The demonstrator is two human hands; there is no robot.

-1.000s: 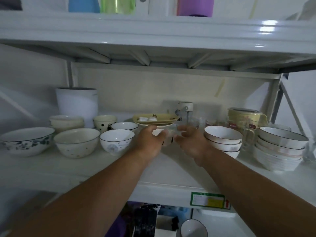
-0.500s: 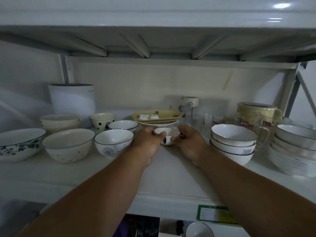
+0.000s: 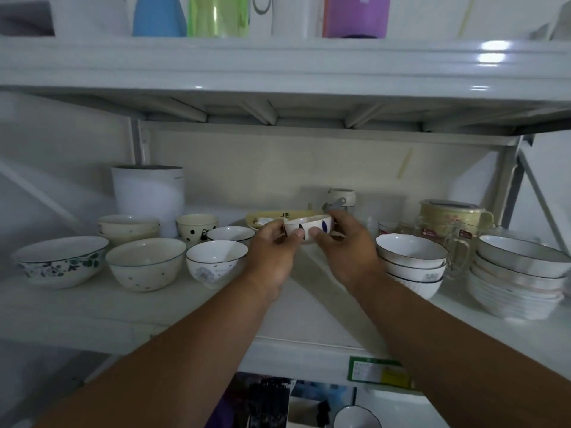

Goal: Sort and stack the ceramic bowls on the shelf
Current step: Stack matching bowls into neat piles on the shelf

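A: What are the hands doing?

B: Both hold one small bowl [image 3: 309, 227], white with dark blue marks. The left hand [image 3: 272, 253] pinches its left side, thumb on the near wall. The right hand [image 3: 346, 248] grips the right side, fingers curled round the far rim, thumb on the near wall.

A: Is it standing on the shelf?

B: No, it is upright and raised above the shelf [image 3: 154, 310], mid-shelf, in front of a yellow tray [image 3: 265, 218].

A: And to the left?

B: Near the front, a wide bowl with a dark leaf print [image 3: 60, 261], a speckled bowl [image 3: 145, 262] and a bowl with a faint flower [image 3: 216, 262], side by side. Behind them a cream stack [image 3: 128, 227], a dotted cup [image 3: 196, 225] and a shallow bowl [image 3: 230, 233]. A white canister [image 3: 148, 200] stands at the back.

A: The right?

B: A stack of dark-rimmed bowls [image 3: 411, 264] just beside the right hand, then a taller stack [image 3: 519, 279] at the far right. Glass mugs [image 3: 457, 242] and a lidded yellow mug [image 3: 448, 211] stand behind them.
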